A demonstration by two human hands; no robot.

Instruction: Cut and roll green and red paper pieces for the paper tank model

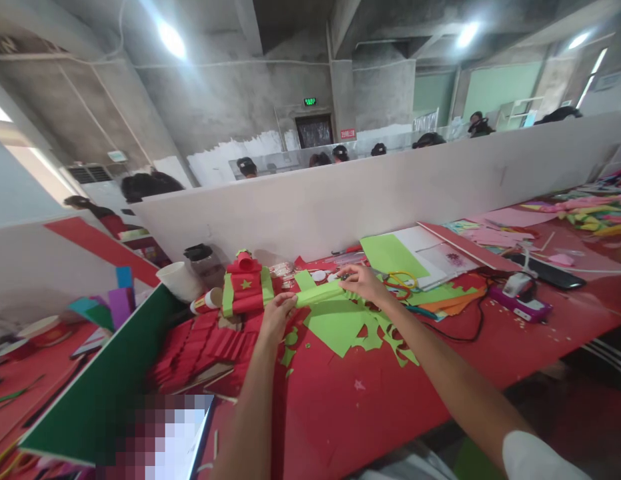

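A long strip of light green paper (319,293) is stretched between my hands above the red table. My left hand (278,316) is closed on its left end, fingers pinched at the edge. At the right end, my right hand (364,283) has its fingers closed on the strip; part of that end is hidden behind them. Beneath lies a larger light green sheet (333,330) with cut-out holes and scraps (403,347) beside it. A red paper model with a yellow star (246,285) stands to the left of my left hand.
Folded red paper pieces (217,343) lie left, beside a green board (105,373) standing on edge. Scissors with yellow handles (403,280) are at the right, near a purple power strip (520,303) and its black cable. A white partition (310,220) closes the back; several people sit beyond it.
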